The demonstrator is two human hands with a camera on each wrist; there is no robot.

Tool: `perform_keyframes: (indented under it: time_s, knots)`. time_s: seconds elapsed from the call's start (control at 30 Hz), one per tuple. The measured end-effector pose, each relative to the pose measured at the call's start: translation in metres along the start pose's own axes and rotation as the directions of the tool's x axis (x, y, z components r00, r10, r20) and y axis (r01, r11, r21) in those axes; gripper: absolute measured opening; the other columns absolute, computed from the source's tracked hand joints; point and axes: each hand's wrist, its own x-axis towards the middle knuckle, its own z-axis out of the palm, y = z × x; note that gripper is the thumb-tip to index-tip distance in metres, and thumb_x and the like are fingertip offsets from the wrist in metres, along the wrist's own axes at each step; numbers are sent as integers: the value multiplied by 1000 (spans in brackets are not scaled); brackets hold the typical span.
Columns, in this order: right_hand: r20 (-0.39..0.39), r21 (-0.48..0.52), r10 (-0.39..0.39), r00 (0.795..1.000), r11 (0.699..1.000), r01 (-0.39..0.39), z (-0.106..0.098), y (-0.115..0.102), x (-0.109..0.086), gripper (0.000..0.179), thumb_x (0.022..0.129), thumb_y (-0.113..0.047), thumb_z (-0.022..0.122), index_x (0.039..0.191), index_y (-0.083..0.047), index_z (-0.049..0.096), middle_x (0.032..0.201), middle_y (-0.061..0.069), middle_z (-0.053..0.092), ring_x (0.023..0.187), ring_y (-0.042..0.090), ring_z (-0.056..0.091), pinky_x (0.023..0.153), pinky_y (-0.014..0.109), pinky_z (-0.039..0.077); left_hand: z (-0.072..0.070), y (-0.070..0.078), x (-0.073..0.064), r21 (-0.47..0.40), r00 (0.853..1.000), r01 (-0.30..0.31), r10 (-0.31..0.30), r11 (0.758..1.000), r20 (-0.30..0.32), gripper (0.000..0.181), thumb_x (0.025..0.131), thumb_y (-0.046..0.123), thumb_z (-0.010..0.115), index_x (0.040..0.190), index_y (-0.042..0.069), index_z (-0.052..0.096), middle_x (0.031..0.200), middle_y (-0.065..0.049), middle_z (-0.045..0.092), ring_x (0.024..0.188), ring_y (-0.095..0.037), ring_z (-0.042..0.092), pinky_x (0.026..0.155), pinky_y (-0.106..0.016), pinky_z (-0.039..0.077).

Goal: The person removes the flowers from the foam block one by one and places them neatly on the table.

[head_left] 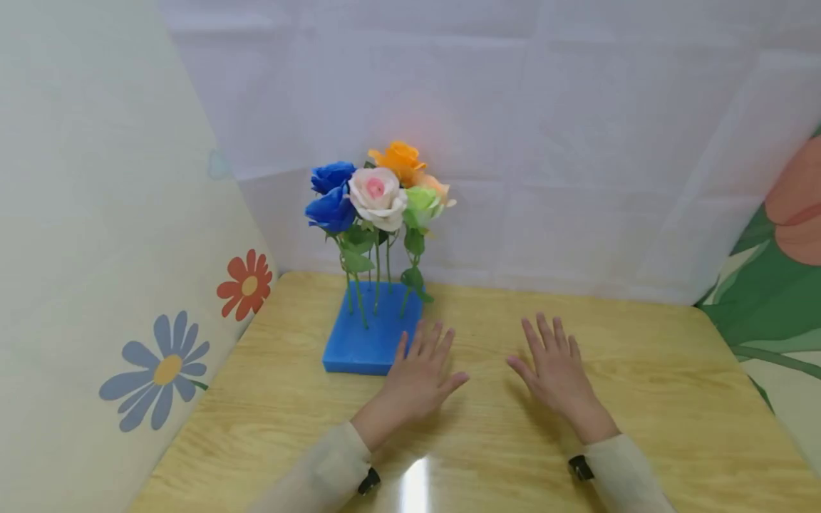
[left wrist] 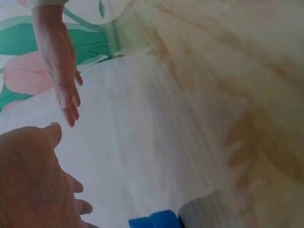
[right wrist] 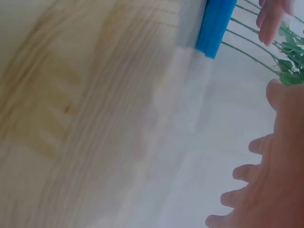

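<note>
A blue foam block (head_left: 359,349) lies on the wooden table, with several artificial roses standing upright in it. Two blue roses (head_left: 332,209) are on the left, a pale pink rose (head_left: 378,198) is at the front middle, an orange rose (head_left: 399,162) behind it, and a light green rose (head_left: 423,206) with a peach one (head_left: 435,187) on the right. My left hand (head_left: 417,381), fingers spread, overlaps the block's right front corner in the head view and holds nothing. To its right, my right hand (head_left: 556,377) is spread over the table, also holding nothing.
The wooden table (head_left: 500,442) runs back to a white cloth (head_left: 577,142) hanging behind it. Painted flowers decorate the left wall (head_left: 96,178), and a large tulip pattern (head_left: 795,214) covers the right one. Both wrists wear dark bands below pale sleeves (head_left: 625,467).
</note>
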Motion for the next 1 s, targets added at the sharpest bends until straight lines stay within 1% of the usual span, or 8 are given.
perform_keyframes:
  time_s: [0.13,0.27,0.43,0.6,0.77,0.87,1.0]
  knots:
    - [-27,20,-15,1000,1000,15,0,-4,1,75,105,-51,47,161,-6,24,166,26,15,152,51,6,116,72,11,-3,-6,-8,-17,1000,-12,12,1000,-9,79,104,61,37,164,15,15,170,-12,8,155,-43,4,122,-62,4]
    - [-22,57,-24,999,998,25,0,-11,2,74,106,-48,48,161,-6,22,166,25,14,152,50,6,117,71,11,-7,-13,-17,-38,1000,3,-3,999,-8,79,104,60,39,164,15,15,169,-12,9,155,-42,4,122,-62,3]
    - [-9,94,-26,1000,995,27,3,-18,6,73,106,-44,48,161,-5,22,166,25,14,153,48,5,118,69,11,-12,-23,-27,-30,999,22,-23,999,-23,79,104,60,40,164,15,17,169,-12,12,155,-42,5,122,-62,4]
    - [-31,120,-47,998,992,51,6,-26,9,71,106,-42,50,160,-3,25,165,25,17,153,47,8,118,68,14,-19,-33,-39,-21,999,27,-27,999,-30,78,103,59,41,163,13,21,168,-15,17,154,-43,8,121,-64,7]
    - [-51,152,-73,996,985,80,8,-32,14,69,106,-39,51,159,-3,26,165,26,19,153,46,11,119,66,16,-24,-45,-50,-12,998,46,-46,999,-31,77,104,58,43,162,11,24,168,-16,18,154,-42,10,121,-65,8]
    - [-61,169,-83,995,981,92,9,-36,17,68,106,-39,52,159,-2,27,164,26,22,152,46,14,119,64,17,-26,-53,-55,-18,998,57,-58,998,-41,76,104,56,44,161,10,25,167,-17,19,154,-43,10,120,-66,8]
    - [-80,206,-91,993,973,106,10,-41,20,68,106,-38,53,158,-2,29,163,27,25,151,46,19,118,65,20,-27,-65,-60,-24,995,78,-79,997,-62,75,105,55,44,160,8,27,167,-18,20,153,-45,11,119,-67,9]
